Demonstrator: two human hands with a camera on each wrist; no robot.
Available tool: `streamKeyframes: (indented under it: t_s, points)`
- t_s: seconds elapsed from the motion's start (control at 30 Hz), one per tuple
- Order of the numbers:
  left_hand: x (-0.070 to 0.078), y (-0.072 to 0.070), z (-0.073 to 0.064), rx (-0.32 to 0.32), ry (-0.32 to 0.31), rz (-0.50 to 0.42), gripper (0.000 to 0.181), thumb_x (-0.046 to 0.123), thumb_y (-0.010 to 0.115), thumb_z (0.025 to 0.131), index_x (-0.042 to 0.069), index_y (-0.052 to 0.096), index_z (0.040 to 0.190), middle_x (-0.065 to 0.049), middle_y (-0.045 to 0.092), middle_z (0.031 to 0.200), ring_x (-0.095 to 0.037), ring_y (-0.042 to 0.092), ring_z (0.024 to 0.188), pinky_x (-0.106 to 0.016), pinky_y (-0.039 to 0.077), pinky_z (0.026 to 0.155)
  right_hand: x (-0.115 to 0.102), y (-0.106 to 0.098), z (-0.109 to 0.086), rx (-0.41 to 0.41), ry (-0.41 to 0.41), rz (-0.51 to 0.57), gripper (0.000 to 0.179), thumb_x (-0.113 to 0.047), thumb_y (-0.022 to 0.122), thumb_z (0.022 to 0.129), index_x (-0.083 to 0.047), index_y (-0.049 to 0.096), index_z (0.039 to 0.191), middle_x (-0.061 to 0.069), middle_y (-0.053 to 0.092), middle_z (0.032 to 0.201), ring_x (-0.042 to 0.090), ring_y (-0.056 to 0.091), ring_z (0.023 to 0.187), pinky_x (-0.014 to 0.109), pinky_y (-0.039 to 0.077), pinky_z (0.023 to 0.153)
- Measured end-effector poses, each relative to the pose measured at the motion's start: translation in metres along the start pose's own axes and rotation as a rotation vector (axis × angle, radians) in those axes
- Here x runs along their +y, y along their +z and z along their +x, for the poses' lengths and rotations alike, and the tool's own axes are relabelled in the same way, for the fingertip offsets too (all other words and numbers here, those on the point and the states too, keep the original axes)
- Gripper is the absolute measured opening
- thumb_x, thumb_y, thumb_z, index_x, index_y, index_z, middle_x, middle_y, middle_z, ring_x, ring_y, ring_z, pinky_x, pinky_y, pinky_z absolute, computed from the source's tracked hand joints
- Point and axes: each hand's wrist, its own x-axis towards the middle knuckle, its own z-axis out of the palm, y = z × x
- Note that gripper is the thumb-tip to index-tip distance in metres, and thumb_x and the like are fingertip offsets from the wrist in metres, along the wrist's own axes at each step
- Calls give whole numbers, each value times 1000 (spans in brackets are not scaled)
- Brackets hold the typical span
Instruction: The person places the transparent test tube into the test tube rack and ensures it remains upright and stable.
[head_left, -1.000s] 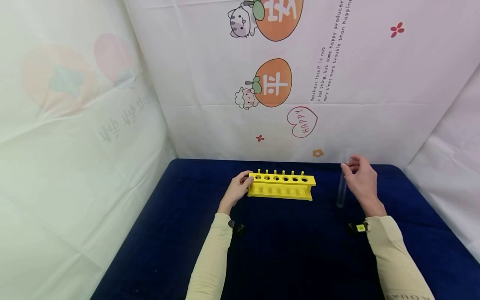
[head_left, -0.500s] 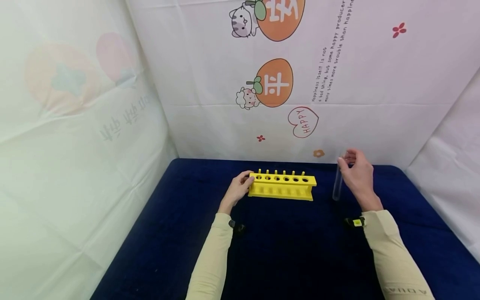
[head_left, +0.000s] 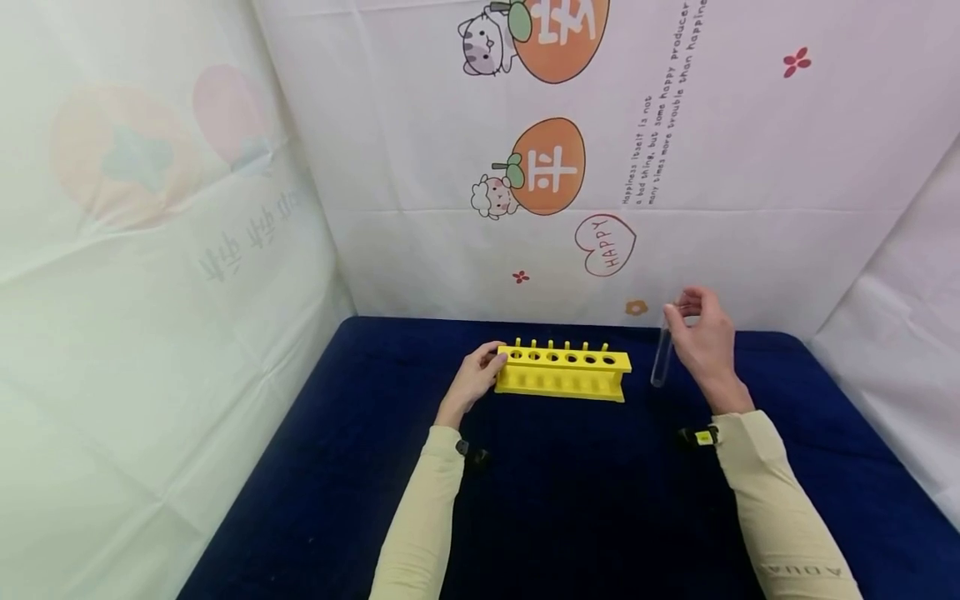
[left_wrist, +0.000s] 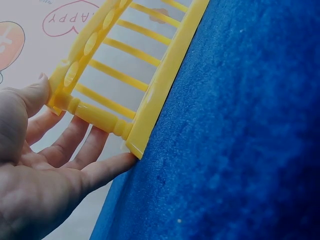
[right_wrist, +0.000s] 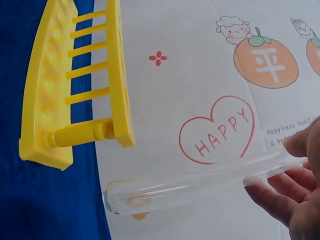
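Observation:
A yellow test tube rack [head_left: 562, 360] stands on the dark blue cloth, with a row of round holes along its top bar and pegs behind. My left hand [head_left: 474, 379] grips its left end; in the left wrist view the thumb [left_wrist: 37, 92] lies at the top bar and the fingers are around the end post. To the right of the rack, my right hand [head_left: 703, 337] pinches a clear glass test tube [head_left: 662, 358] near its upper end. The tube's rounded end [right_wrist: 112, 197] points down, apart from the rack, and it looks see-through with nothing inside.
The dark blue cloth [head_left: 585, 492] covers the table. White printed sheets [head_left: 420, 150] hang at the back and along both sides, close behind the rack. Small dark cameras [head_left: 474, 455] are strapped to both wrists.
My right hand has moved left and a little farther back, bringing the test tube up and closer to the rack's right end. The left hand and rack have stayed in place.

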Motion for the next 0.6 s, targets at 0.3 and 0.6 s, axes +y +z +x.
streamKeyframes:
  t_s: [0.3,0.6]
  points:
    - [1,-3,0,3,-1,-2,51,47,52,100,23,48,145,-8,61,124,-22,63,109,-43,55,93,-10,8,9,4,-1,14,35,-10,65,93,7,54,122,23,63,105,35,63,90,-1,32,68]
    - [0,0,0,6,-5,-3,54,48,52,99,22,47,146,-8,61,124,-21,63,108,-43,55,93,-17,10,16,53,-16,50,33,-9,65,93,8,55,119,24,64,104,37,65,91,1,34,69]
